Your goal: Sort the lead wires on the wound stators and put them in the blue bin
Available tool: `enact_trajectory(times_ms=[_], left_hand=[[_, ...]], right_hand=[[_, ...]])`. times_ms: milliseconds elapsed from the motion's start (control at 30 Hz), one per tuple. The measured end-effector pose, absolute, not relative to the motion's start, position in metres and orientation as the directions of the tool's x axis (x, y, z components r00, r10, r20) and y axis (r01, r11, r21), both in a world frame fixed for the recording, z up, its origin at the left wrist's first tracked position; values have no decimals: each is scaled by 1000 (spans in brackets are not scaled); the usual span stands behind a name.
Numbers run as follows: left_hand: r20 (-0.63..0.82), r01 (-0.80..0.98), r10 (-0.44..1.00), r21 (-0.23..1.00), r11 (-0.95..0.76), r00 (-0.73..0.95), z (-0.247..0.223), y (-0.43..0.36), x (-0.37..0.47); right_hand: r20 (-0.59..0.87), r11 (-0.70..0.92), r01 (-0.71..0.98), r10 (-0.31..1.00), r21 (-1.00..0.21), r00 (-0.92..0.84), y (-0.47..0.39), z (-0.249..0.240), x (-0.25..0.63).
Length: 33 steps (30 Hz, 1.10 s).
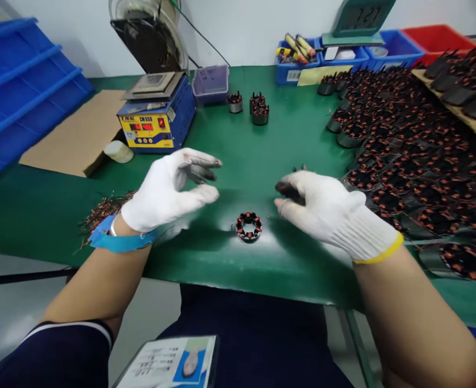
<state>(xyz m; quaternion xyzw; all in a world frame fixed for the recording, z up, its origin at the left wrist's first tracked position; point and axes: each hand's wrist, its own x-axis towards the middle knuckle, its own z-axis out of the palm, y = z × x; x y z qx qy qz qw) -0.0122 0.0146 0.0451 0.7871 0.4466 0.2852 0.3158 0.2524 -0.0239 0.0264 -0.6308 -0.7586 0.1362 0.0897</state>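
Work at a green table (238,161), seen from the worker's head. A small ring wound with copper wire (249,237) lies at the near middle of the table, between the two hands and touching neither.

The left hand (173,188), in a white glove with greyed fingertips, hovers to the left of the ring and beyond it; its fingers reach to the right, spread apart from the thumb, and pinch nothing. A blue band (120,240) circles the wrist. The right hand (322,207), in a white glove with a yellow cuff edge, is to the right of the ring; its fingers are curled, their dark tips parted from the thumb, with nothing seen pinched between them. Small dark prongs (300,167) show just beyond this hand; what they belong to is hidden.

To the left, loose wire clippings (106,210) lie partly behind the left wrist. Farther off stand a blue and yellow box with red digits (153,126), a round pale block (119,151) and a purple tray (210,85). Three wound rings, one (235,102) apart from a close pair (259,110), stand at the far middle. Many more wound rings (391,151) fill the right side. Small blue bins (393,48), a red bin (440,43) and a clock (363,17) are at the far right.
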Motion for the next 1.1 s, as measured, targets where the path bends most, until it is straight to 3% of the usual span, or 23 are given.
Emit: enact_trajectory(times_ms=[67, 133, 300, 433, 567, 700, 800, 900, 1000, 1100], left_hand=[[-17, 639, 881, 695, -329, 473, 39, 10, -9], [-111, 723, 856, 596, -350, 505, 29, 2, 1], [-46, 643, 737, 529, -554, 674, 4, -14, 24], [-62, 663, 760, 539, -520, 646, -2, -16, 26], [-94, 690, 776, 532, -490, 623, -1, -15, 24], [-117, 714, 794, 529, -459, 597, -2, -15, 26], [-98, 705, 796, 538, -463, 597, -3, -13, 25], [-80, 673, 766, 540, -505, 638, -1, -10, 19], [-90, 638, 743, 587, -498, 663, 2, -8, 12], [-67, 667, 848, 651, -361, 525, 2, -9, 11]], right_hand=[[-194, 191, 908, 941, -374, -278, -25, 27, 253], [-243, 227, 906, 914, -358, -325, -25, 26, 254], [-226, 448, 830, 817, -331, -531, -36, 25, 238], [-303, 481, 866, 812, -138, -499, -51, 23, 224], [-389, 416, 857, 767, -304, -510, -44, 26, 228], [-288, 157, 899, 912, -410, -291, -29, 26, 229], [-192, 252, 848, 907, -465, -375, -26, 20, 225], [-114, 350, 850, 899, -394, -423, -28, 14, 224], [-138, 358, 856, 891, -373, -432, -30, 10, 222], [-172, 343, 842, 880, -415, -443, -32, 8, 218]])
